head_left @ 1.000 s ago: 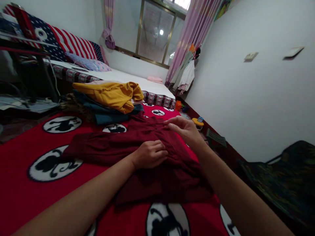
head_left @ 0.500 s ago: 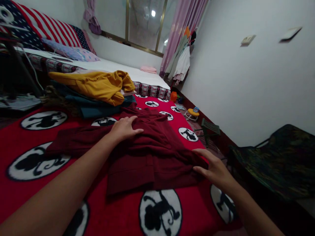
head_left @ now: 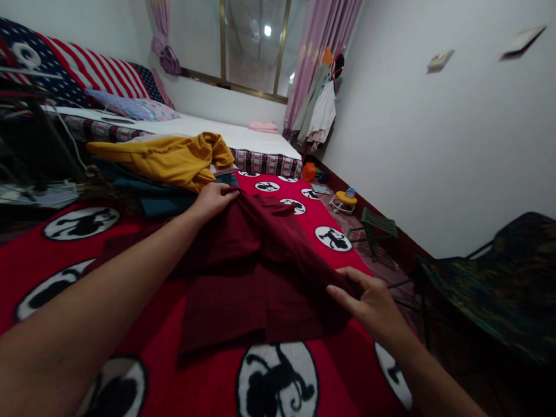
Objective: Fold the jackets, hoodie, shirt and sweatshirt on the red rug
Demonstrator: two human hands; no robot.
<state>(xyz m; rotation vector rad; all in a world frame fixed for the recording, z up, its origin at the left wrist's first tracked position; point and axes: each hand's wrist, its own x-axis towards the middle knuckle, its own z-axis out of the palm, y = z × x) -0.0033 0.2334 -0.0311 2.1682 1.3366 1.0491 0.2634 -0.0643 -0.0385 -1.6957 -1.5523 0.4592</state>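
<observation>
A dark red long-sleeved garment (head_left: 243,278) lies spread over the red blanket (head_left: 160,370) with its white circles and black figures. My left hand (head_left: 212,200) pinches the garment's far upper edge and holds it raised off the blanket. At the right side, my right hand (head_left: 367,295) grips the sleeve or side edge between thumb and fingers. A taut fold of cloth runs between the two hands. My left forearm covers part of the sleeve that stretches left.
Beyond my left hand sits a pile of clothes with a mustard garment (head_left: 169,159) over teal cloth (head_left: 160,200). A white-topped bed (head_left: 204,121) stands behind. To the right are a green folding stool (head_left: 377,226), a yellow stool (head_left: 345,198) and a camouflage chair (head_left: 499,289).
My left hand has moved up and away, lifting the garment's far edge. My right hand has shifted slightly left with its part of the cloth.
</observation>
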